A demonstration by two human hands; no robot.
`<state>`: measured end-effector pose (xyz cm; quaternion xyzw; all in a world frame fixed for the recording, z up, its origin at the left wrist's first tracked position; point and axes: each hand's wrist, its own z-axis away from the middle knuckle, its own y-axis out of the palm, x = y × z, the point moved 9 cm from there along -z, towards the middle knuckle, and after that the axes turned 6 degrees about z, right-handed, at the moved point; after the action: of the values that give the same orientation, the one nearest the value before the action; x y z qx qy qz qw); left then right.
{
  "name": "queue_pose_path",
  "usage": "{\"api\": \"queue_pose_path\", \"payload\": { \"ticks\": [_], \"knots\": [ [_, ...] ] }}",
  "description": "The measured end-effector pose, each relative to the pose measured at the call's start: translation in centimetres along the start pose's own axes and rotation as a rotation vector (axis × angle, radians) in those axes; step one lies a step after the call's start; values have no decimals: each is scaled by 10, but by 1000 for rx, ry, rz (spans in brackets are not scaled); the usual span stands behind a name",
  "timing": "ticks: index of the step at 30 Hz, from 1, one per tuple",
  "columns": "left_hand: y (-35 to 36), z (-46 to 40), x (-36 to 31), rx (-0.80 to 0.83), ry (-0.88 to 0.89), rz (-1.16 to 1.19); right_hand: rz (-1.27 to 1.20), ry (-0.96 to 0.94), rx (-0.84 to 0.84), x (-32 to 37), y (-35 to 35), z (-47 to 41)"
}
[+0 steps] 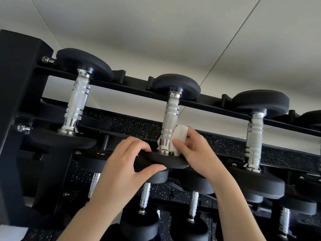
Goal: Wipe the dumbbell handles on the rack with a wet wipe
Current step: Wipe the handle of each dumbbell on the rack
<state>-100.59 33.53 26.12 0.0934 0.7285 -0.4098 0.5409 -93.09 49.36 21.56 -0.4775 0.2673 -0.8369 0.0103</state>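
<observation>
Nearest the camera, the left hand (128,164) pinches the rim of the middle dumbbell's near head (161,161), thumb under and fingers curled over its matte black rubber edge, steadying it. Just beside it, the right hand (192,152) grips a folded white wet wipe (180,136), soft and crumpled, pressed against the lower end of the middle handle (169,122) where the polished chrome collar meets the head. Judging by this, the wiping of this handle is under way near its base, with the knurled, ring-banded steel above the wipe not yet covered. The left handle (76,103) and the right handle (254,138) stand apart in their cradles; whether either is done cannot be told. Below, more chrome handles (145,193) wait on the lower tier. Behind runs the black steel rack rail (217,106), then a speckled black panel and a pale wall.
</observation>
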Motion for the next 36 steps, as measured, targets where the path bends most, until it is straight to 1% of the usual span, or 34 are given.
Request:
{"api": "queue_pose_path", "payload": {
  "ticks": [2,4,6,9,15,18,21,24,27,31,36],
  "knots": [
    [0,-1,1,7,-8,19,57,-58,-71,8,-7,8],
    [-2,-1,3,22,-15,43,39,-94,-91,15,-10,16],
    [-3,-2,5,35,-17,62,4,-102,-55,18,-11,22],
    [-3,-2,7,48,-26,98,64,-98,-27,23,-14,25],
    [-4,-2,14,46,-96,212,319,-144,-36,46,-9,10],
    [-4,-1,18,45,-112,274,542,-152,-12,58,0,3],
    [-3,0,22,39,-125,270,766,-101,38,62,8,-3],
    [-2,2,26,30,-125,289,988,-109,70,75,18,-8],
    [-1,4,28,12,-107,340,1160,-108,128,85,27,-12],
    [-2,9,30,-51,-82,392,1260,-78,207,89,35,-13],
    [-2,8,34,-67,-74,413,1281,-49,214,91,38,-15]
  ]
}}
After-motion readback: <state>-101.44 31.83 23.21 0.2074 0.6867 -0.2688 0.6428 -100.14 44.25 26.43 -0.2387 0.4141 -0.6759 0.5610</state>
